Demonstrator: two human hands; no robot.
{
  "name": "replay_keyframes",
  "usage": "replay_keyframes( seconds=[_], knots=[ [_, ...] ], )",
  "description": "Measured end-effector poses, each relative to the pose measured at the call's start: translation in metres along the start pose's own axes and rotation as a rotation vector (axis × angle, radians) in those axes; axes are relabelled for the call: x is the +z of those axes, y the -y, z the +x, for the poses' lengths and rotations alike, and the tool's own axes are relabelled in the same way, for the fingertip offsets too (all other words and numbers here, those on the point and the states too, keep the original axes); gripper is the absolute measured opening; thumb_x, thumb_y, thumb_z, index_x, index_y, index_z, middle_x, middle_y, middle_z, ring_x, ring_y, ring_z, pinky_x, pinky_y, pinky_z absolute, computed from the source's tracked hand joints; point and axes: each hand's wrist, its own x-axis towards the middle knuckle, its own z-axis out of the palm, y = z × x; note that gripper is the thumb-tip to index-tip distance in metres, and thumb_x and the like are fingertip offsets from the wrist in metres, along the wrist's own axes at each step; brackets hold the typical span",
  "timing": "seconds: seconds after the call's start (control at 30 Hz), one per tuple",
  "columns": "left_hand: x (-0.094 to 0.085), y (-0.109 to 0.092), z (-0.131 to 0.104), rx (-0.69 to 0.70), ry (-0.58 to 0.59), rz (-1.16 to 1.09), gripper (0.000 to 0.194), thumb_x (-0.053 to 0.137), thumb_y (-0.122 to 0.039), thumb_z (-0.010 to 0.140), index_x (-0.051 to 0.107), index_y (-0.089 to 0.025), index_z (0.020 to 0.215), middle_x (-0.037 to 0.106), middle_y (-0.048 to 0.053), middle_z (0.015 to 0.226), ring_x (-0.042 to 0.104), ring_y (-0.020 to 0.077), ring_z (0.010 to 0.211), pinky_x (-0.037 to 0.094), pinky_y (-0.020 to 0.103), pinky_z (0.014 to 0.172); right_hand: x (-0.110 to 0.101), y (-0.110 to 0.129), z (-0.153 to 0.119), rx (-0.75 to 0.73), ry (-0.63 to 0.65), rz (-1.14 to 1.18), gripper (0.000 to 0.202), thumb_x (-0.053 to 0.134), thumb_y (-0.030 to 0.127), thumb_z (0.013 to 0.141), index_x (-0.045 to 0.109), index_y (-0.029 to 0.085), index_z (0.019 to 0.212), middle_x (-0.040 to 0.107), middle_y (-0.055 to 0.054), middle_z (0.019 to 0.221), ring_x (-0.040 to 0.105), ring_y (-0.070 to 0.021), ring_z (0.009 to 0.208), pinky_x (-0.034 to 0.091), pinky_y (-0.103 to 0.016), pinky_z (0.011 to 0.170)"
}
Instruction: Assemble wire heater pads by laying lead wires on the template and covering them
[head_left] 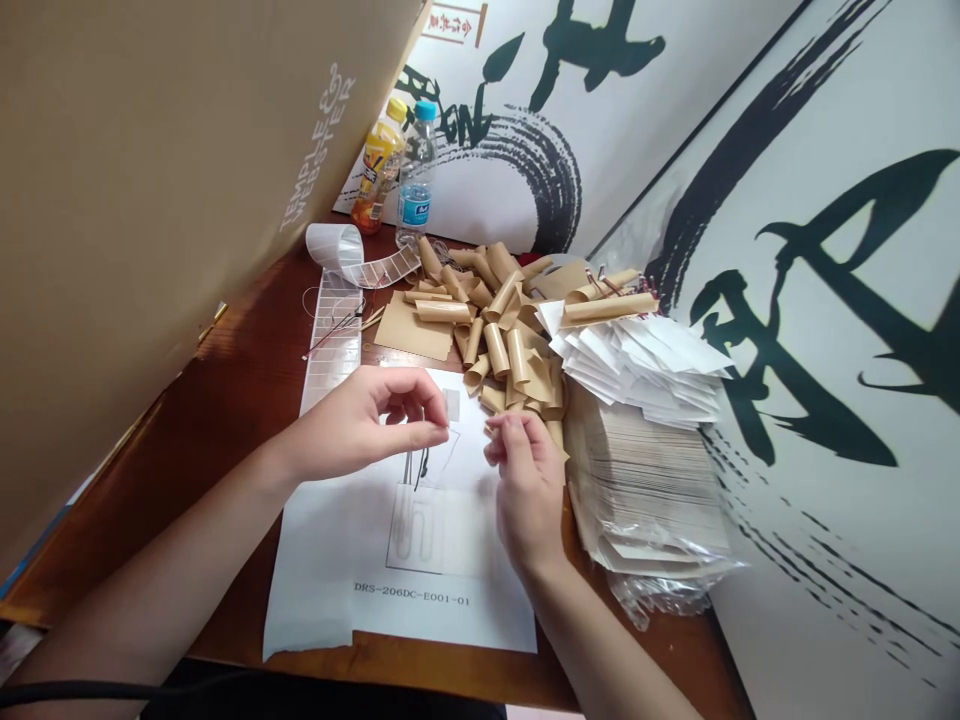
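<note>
My left hand (390,420) hovers over a printed sheet (450,625), its thumb and forefinger pressed together at the tips. Across from it my right hand (525,490) is also closed in a pinch. Whatever either pinch holds is too small to make out. Under the hands, a rectangular outline drawing (420,530) with a looped line shows on the sheet, above the text "DRS-206DC-E001-01". Short dark wires (424,465) show just below my left fingers; I cannot tell whether they are printed or real.
Curled brown paper pieces (495,350) heap up behind the hands. A label strip (334,330) with thin wires lies left. At right, white slips (637,365) top a bagged stack (652,490). Two bottles (416,190) stand behind; a large cardboard panel (150,150) borders the left.
</note>
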Motion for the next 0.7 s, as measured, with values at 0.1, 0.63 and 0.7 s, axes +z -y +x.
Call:
replay_keyframes(
  seconds=[0.1, 0.63, 0.7],
  knots=[
    [-0.003, 0.002, 0.0, 0.011, 0.078, -0.143, 0.014, 0.073, -0.025, 0.081, 0.063, -0.016, 0.078, 0.065, 0.001, 0.081, 0.059, 0.011, 0.075, 0.049, 0.024, 0.068, -0.002, 0.001, 0.014, 0.307, 0.185, 0.311, 0.043, 0.059, 0.061, 0.089, 0.066, 0.02, 0.102, 0.068, -0.008, 0.102, 0.065, -0.0177, 0.085, 0.055, -0.031, 0.069],
    [-0.019, 0.022, 0.005, -0.308, 0.063, -0.145, 0.033, 0.074, -0.044, 0.081, 0.064, -0.017, 0.097, 0.064, 0.0, 0.087, 0.057, 0.0091, 0.071, 0.047, 0.021, 0.06, -0.004, 0.013, 0.021, 0.561, 0.257, 0.59, 0.035, 0.092, 0.04, 0.062, 0.074, 0.018, 0.081, 0.077, -0.003, 0.075, 0.066, -0.0097, 0.055, 0.058, -0.022, 0.055],
    [-0.021, 0.027, 0.004, -0.373, 0.07, -0.13, 0.043, 0.072, -0.054, 0.082, 0.066, -0.018, 0.106, 0.067, 0.003, 0.096, 0.061, 0.0127, 0.08, 0.051, 0.023, 0.064, -0.005, 0.012, 0.023, 0.557, 0.193, 0.585, 0.036, 0.092, 0.04, 0.061, 0.074, 0.017, 0.081, 0.077, -0.003, 0.076, 0.066, -0.0092, 0.056, 0.059, -0.021, 0.055]
  ],
)
